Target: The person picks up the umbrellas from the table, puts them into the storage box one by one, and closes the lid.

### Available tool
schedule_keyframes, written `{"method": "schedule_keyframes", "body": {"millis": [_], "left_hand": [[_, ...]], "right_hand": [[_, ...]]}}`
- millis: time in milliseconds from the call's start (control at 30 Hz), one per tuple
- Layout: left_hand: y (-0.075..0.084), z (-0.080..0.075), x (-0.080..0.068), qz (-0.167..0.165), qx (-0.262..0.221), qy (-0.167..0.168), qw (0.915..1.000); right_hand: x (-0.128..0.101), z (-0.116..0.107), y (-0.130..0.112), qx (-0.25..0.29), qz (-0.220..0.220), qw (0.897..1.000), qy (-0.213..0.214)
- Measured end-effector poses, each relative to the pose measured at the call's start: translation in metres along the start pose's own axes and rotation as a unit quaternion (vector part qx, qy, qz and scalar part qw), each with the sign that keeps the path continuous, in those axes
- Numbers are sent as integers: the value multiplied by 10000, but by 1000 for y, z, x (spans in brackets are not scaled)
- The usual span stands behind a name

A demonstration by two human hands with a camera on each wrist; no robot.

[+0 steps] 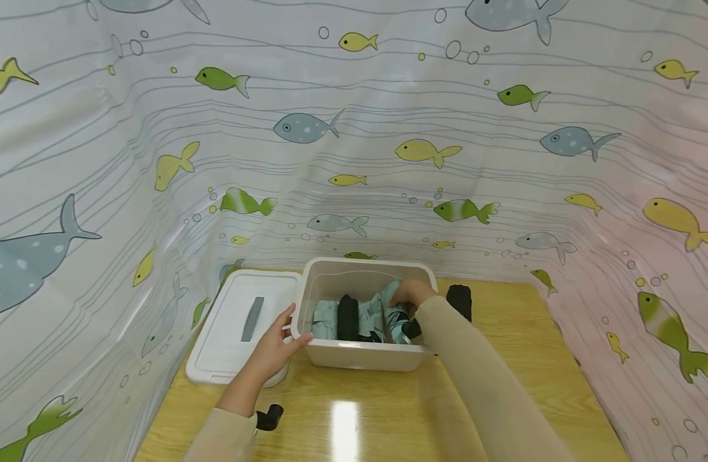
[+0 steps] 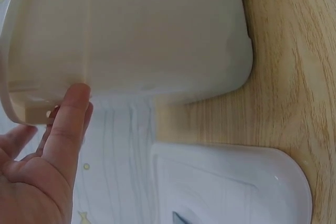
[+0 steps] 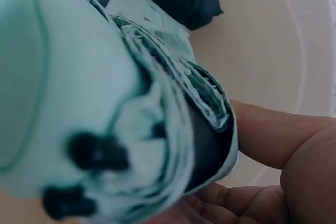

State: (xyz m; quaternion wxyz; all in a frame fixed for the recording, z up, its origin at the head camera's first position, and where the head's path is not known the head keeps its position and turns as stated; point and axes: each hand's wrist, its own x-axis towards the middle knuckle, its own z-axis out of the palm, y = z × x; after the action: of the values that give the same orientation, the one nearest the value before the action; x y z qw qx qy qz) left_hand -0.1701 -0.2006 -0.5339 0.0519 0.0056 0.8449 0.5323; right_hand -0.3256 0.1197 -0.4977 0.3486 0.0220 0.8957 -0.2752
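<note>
A white plastic storage box (image 1: pixel 362 356) stands on the table with several folded umbrellas inside, pale green and black. My left hand (image 1: pixel 273 346) holds the box at its near left corner, thumb on the front rim and fingers along the left side. In the left wrist view, the fingers lie against the outer wall of the box (image 2: pixel 168 35). Inside the box's right end, my right hand (image 1: pixel 413 294) grips a pale green folded umbrella (image 3: pixel 73 77) with black tips. A black folded umbrella (image 1: pixel 348 317) and another pale green umbrella (image 1: pixel 325 319) lie to its left.
The white lid (image 1: pixel 226 327) with a grey handle lies left of the box. A black, long rolled thing (image 1: pixel 459 300) rests on the table (image 1: pixel 521 359) just right of the box. A fish-print curtain (image 1: pixel 354 128) surrounds the table's back and sides.
</note>
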Motion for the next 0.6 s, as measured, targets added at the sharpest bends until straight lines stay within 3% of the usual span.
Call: {"method": "schedule_keyframes", "body": {"millis": [167,267,600], "left_hand": [[0,2,0,-53,-65,-74,9999],[0,2,0,-115,-61,-111,9999],[1,-1,0,-148,-67,-61,9998]], "right_hand": [[11,7,3,-875,359,9954,124],[15,12,10,-963,480,9941,106],[24,21,20,-1314,311,9906,233]]}}
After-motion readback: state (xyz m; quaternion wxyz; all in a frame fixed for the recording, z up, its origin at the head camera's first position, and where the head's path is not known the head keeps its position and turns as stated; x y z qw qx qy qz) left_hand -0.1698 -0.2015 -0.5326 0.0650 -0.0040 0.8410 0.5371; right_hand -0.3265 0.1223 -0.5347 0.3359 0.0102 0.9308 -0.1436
